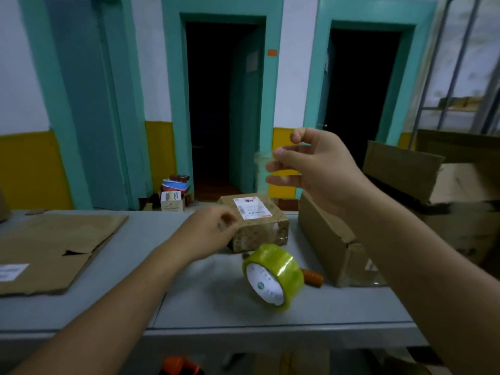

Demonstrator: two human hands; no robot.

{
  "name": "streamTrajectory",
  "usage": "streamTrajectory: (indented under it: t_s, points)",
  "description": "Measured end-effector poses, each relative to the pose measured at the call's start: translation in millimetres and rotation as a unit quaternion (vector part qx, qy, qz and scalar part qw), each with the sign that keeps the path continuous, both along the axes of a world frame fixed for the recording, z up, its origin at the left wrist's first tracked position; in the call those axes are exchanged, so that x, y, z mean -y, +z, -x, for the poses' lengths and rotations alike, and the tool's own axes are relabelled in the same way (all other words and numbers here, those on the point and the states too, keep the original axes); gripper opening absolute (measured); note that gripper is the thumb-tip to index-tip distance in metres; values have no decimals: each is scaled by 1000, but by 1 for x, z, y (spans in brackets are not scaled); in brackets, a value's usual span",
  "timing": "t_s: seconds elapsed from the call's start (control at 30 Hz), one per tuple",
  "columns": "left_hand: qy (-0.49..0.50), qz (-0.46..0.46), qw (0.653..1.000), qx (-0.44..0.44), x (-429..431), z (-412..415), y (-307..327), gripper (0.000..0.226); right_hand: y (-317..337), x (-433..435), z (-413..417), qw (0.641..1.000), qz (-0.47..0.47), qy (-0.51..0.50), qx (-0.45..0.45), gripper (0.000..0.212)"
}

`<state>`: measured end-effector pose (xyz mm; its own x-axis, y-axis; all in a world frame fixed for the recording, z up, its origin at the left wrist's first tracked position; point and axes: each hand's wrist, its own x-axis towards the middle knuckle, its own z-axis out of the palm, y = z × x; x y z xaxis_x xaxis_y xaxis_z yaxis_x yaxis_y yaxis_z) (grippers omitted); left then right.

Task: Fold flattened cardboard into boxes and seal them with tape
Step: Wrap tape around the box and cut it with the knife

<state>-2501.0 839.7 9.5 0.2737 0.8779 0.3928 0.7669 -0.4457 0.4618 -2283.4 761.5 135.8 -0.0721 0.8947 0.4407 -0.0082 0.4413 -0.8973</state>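
A small patterned cardboard box point(259, 228) with a white shipping label stands on the grey table point(189, 307). My left hand point(213, 228) rests its curled fingers against the box's near left edge. My right hand point(316, 169) is raised above the box and pinches a strip of clear tape point(261, 169) that hangs down from its fingers. A roll of yellow-green tape point(273, 274) lies tilted on the table in front of the box. Flattened cardboard point(54, 250) with a label lies at the left.
A plain brown box point(330, 244) lies on its side at the right, with larger open cartons point(433, 180) behind it. An orange-handled tool point(313, 277) lies beside the roll. Two dark doorways face the table. An orange object point(178, 365) sits below the table's front edge.
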Motion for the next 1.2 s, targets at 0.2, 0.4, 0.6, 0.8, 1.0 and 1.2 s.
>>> streamTrajectory:
  t_s: [0.2, 0.4, 0.6, 0.8, 1.0, 1.2]
  points:
    - [-51, 21, 962, -268, -52, -41, -3, 85, -2, 1, -11, 999, -6, -22, 33, 19]
    - [-106, 107, 971, -187, -63, 18, -4, 75, 1, 6, -17, 999, -18, -22, 40, 18]
    - [-73, 45, 953, -291, -53, 59, -3, 90, -6, -4, -4, 1000, -2, -3, 21, 18]
    - [-66, -69, 963, -250, -46, 49, -28, 87, -7, -8, 6, 1000, -2, -4, 26, 18]
    - [-112, 16, 993, -18, -48, 68, -10, 74, 0, -13, 15, 996, -34, -3, 84, 20]
    - [-219, 17, 969, 115, -27, 58, 39, 74, 5, -17, 19, 996, -34, 20, 81, 19]
